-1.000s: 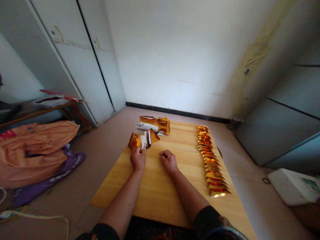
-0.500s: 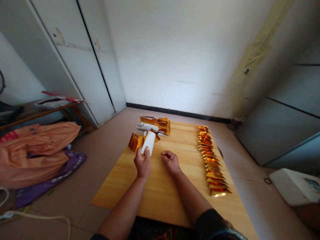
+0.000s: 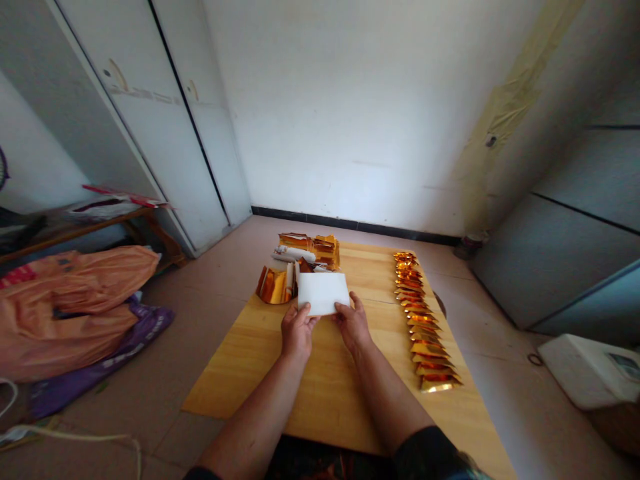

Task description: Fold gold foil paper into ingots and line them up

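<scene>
Between both hands I hold up a white rectangular sheet, its pale face toward me. My left hand pinches the lower left corner with the thumb on top. At the lower right corner, my right hand grips it the same way. Just beyond and to the left lie curved gold foil sheets with white backs. Behind them rests a stack of gold sheets, with a white roll-like piece by it. Down the right side runs a long row of folded gold foil pieces, overlapping one another.
The work surface is a wooden table. To its left, orange and purple bags lie on the floor near a low wooden shelf. A white box stands at the right. A white wall rises behind.
My right hand has come to the sheet and grips its right corner. The white piece, earlier held narrow and upright in my left hand, now shows wide and has moved right and nearer.
</scene>
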Available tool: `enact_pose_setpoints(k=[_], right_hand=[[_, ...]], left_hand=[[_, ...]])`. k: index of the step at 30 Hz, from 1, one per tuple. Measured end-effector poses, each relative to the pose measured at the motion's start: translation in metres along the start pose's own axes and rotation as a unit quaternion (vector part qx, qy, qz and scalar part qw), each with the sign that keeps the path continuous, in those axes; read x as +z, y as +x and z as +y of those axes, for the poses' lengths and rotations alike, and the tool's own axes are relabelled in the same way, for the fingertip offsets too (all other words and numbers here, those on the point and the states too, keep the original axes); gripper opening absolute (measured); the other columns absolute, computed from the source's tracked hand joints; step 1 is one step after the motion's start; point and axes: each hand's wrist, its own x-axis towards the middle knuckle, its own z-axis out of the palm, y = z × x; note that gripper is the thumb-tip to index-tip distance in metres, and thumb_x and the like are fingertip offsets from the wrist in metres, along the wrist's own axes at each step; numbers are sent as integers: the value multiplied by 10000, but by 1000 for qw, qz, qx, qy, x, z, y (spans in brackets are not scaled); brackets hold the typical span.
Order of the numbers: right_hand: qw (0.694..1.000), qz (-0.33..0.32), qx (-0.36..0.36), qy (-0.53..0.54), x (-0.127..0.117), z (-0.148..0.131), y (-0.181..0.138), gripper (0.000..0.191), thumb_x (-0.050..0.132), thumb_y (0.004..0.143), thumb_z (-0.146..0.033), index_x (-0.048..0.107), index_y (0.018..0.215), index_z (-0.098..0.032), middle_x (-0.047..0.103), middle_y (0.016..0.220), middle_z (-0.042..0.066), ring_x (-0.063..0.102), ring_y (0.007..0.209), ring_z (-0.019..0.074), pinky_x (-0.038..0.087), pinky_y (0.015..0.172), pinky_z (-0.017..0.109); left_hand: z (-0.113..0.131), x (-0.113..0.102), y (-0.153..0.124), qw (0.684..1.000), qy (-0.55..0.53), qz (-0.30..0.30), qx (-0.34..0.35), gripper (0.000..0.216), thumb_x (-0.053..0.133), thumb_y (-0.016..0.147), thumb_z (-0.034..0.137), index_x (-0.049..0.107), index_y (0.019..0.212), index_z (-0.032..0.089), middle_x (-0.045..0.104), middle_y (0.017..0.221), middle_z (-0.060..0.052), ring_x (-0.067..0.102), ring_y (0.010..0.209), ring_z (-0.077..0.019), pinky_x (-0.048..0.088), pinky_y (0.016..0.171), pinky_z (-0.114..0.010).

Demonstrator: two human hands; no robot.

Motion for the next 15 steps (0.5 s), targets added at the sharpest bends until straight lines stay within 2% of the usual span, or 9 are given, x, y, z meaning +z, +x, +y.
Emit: enact_pose_setpoints(k=[2,4,5,7,9,10,13,15], right_hand=[[991,53,-15,-124,-8,-2,12,759,645,619,-207,338,1313,-216,583,750,-39,555,561,127,472,506,239],[945,58,-63,-316,-16,-7,21,718,599,627,-157,383,1311,-196,606,840,-7,587,645,143,498,588,259],[906,31,-85,-414,-19,-10,25,664,584,617,-120,452,1264,-190,619,898,13,605,736,154,504,671,264],[805,-26,-130,-578,-23,-17,28,566,551,612,-59,559,1166,-177,626,1019,52,602,903,171,472,807,259],[707,-72,-156,-686,-23,-22,28,501,517,645,-31,608,1116,-171,619,1079,74,588,970,173,438,847,241],[667,-91,-167,-720,-23,-24,28,478,498,673,-27,616,1114,-172,618,1086,79,583,979,171,429,843,235],[581,-151,-209,-772,-20,-29,26,427,440,764,-28,621,1118,-184,620,1084,79,554,1007,164,403,837,231],[539,-181,-236,-788,-18,-30,25,380,426,821,-61,616,1120,-197,623,1075,77,531,1010,172,391,829,251]], left_hand=[[-1,-6,-2,999,48,1,-6,380,766,508,296,511,754,159,633,715,10,595,602,-111,432,537,-201],[-3,-12,-3,997,75,-6,-1,429,765,502,300,534,836,162,623,715,19,589,598,-113,430,527,-200],[-4,-14,-3,996,83,-9,1,485,757,513,307,539,924,171,624,728,20,593,608,-118,439,534,-207],[-5,-19,-4,994,104,-15,6,618,721,567,332,492,1125,199,617,728,30,590,599,-119,450,538,-216],[-5,-24,-4,988,150,-26,23,671,664,634,347,429,1249,218,590,673,51,557,547,-105,437,513,-205],[-5,-27,-4,982,180,-38,40,667,632,660,332,414,1281,221,583,660,54,538,526,-98,428,502,-197],[-6,-37,-1,948,277,-120,104,662,545,665,193,424,1315,219,646,794,9,561,593,-104,453,563,-210],[-8,-44,3,903,351,-198,150,646,489,627,95,511,1261,215,665,930,-31,609,750,-136,487,702,-251]])
